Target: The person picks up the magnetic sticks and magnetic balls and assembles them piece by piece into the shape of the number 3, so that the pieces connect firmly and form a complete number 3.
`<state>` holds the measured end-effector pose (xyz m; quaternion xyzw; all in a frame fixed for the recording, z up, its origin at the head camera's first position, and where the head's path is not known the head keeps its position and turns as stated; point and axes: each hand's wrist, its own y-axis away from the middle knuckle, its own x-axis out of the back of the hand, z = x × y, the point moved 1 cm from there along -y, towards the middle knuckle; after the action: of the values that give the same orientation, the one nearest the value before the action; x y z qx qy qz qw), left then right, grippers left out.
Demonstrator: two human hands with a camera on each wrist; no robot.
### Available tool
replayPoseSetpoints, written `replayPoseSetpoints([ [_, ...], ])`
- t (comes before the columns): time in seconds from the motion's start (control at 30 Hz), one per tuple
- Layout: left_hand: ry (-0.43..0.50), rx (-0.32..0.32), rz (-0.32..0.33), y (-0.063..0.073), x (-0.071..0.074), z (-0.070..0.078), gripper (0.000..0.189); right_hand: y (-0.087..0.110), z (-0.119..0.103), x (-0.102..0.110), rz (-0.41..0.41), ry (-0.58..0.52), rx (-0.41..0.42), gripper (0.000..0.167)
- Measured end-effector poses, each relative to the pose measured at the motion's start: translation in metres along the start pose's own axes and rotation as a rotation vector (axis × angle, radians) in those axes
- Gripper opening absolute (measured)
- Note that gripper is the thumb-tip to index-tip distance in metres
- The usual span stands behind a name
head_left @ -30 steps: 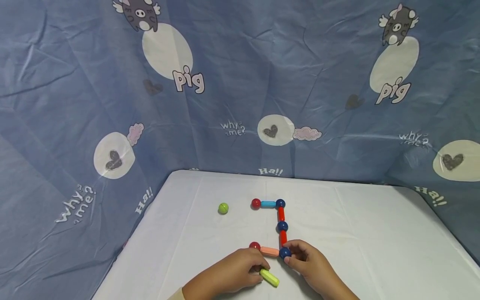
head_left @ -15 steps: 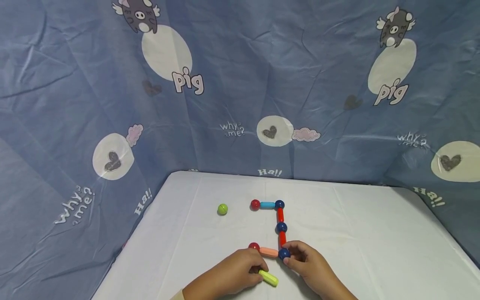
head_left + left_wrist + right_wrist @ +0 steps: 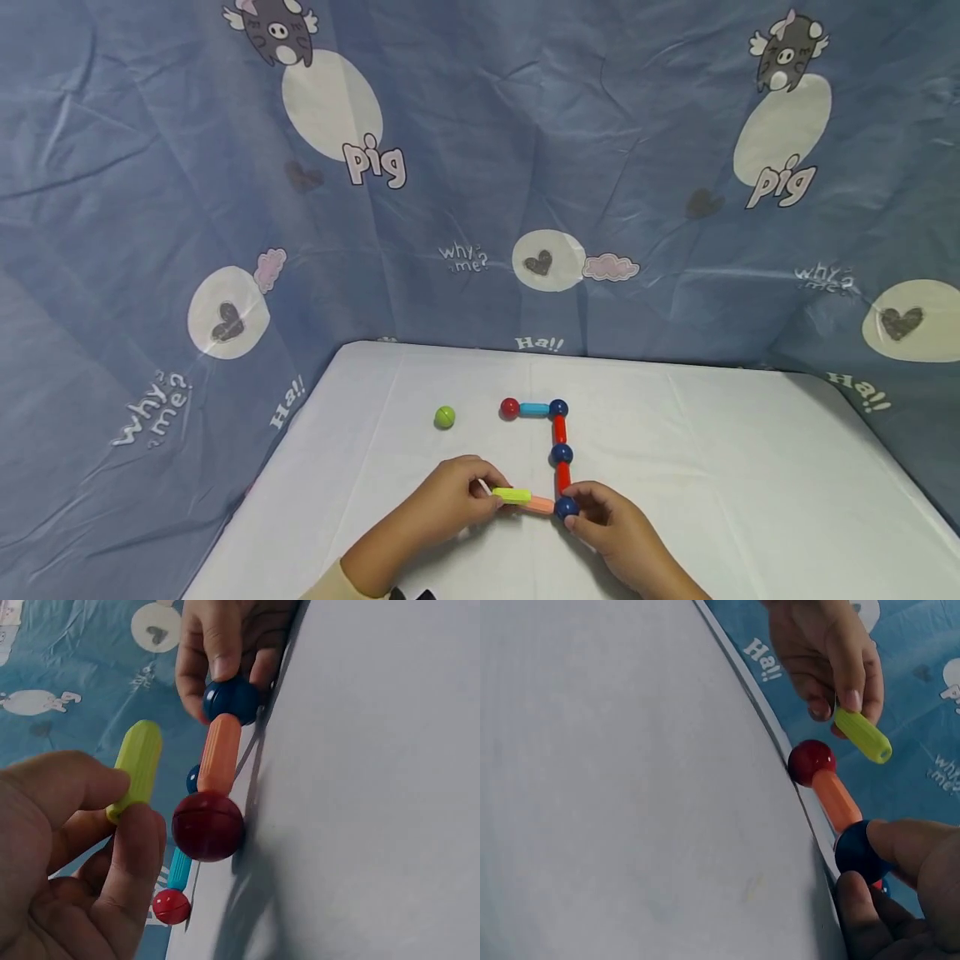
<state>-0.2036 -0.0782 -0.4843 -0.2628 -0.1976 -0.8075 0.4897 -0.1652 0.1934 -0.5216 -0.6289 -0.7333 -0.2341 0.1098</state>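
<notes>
Between thumb and fingers my left hand [image 3: 457,498] pinches a yellow-green toy rod [image 3: 141,766], raised above the table and overlapping the orange rod [image 3: 220,754] in the head view. My right hand [image 3: 611,525] grips the near blue ball [image 3: 861,851] at the corner of a joined ball-and-rod figure. From that ball the orange rod runs left to a red ball [image 3: 208,826], which the left hand hides in the head view. Red rods [image 3: 559,430] lead away through a middle blue ball [image 3: 561,453] to a far blue ball [image 3: 558,408], then a light-blue rod [image 3: 534,410] and another red ball [image 3: 509,408].
A loose green ball [image 3: 445,417] lies left of the figure on the white-covered table [image 3: 675,450]. Behind the table's far edge hangs a blue cloth [image 3: 465,333] printed with pigs and words.
My left hand has lifted the yellow-green rod from the front and carried it forward and left, turning it nearly level across the view. The right hand stays on the blue ball.
</notes>
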Motion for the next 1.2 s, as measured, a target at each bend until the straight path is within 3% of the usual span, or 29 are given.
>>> replayPoseSetpoints([
  [0.13,0.007,0.008,0.042,-0.004,0.007,-0.004,0.013,0.001,-0.001,-0.002,0.017,0.082,0.026,0.036],
  [0.33,0.004,0.009,0.071,-0.012,0.014,-0.01,0.014,0.001,-0.006,0.001,0.033,0.113,0.019,0.035],
  [0.5,0.001,-0.003,0.079,-0.018,0.016,-0.012,0.013,-0.001,-0.009,0.01,0.107,0.111,0.017,0.029],
  [0.87,0.017,0.041,0.055,-0.039,0.01,-0.016,0.01,-0.025,-0.016,0.014,0.185,0.119,0.012,0.026],
  [1.2,-0.002,0.059,0.052,-0.056,0.001,-0.009,0.009,-0.05,-0.02,0.009,0.229,0.112,-0.011,0.028],
])
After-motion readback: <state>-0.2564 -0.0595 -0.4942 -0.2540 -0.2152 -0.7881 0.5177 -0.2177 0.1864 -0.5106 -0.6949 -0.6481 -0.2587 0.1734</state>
